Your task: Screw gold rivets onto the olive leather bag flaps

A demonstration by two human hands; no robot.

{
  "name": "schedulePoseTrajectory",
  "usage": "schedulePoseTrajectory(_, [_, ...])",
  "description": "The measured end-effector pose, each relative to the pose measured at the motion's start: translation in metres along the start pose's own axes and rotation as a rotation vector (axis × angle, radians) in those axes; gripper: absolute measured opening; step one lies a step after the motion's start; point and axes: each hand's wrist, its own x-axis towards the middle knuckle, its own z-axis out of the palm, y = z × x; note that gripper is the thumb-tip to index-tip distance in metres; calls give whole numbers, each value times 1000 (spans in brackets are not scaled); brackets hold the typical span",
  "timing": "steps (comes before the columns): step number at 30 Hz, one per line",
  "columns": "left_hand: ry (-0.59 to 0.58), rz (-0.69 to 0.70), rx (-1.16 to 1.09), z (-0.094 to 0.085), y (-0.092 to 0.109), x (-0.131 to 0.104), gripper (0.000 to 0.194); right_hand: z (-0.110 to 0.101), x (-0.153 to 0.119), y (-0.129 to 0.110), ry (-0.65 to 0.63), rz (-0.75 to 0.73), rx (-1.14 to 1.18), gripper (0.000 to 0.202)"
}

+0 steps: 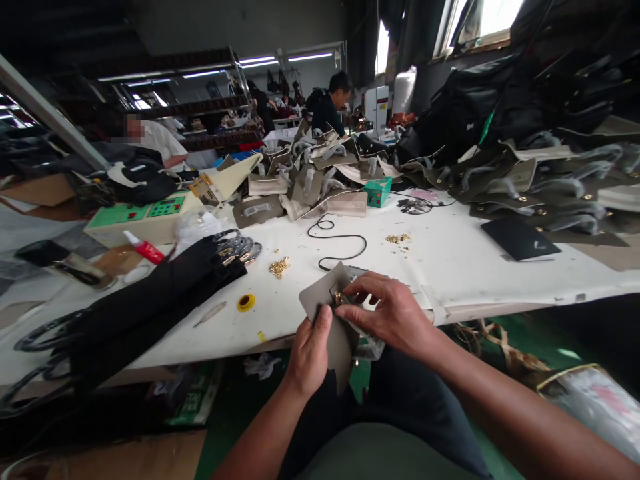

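And here, just off the near edge of the bench (286, 312), a taupe panel (316, 292) is held up at a tilt, clamped by the left hand (311, 353) with the thumb pressed on its face. By the right hand (395, 310) a small brass fitting (339, 297) is pinched between thumb and fingertips, close against the panel. Light and bendy, it is judged, yet stiff enough for its shape to be kept; best gripped by the margin, with the fitting, probably slippery, taken by its sides. Farther in on the bench, loose brass pieces (279, 267) are heaped. What is masked? The left fingertips are hidden behind the panel, the fitting's seating cannot be made out, and clear plastic wrap (371, 349) before the bench is partly covered.
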Motion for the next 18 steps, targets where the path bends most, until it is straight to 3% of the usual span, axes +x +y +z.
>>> schedulePoseTrajectory(5, [-63, 113, 156, -2, 7, -9, 47, 16, -2, 4, 17, -41, -12, 12])
schedulePoseTrajectory(12, [-30, -18, 73, -16, 8, -7, 41, 13, -1, 13, -18, -305, -26, 12])
schedulePoseTrajectory(18, [-118, -74, 14, -25, 14, -4, 39, 12, 0, 12, -60, -391, -43, 17])
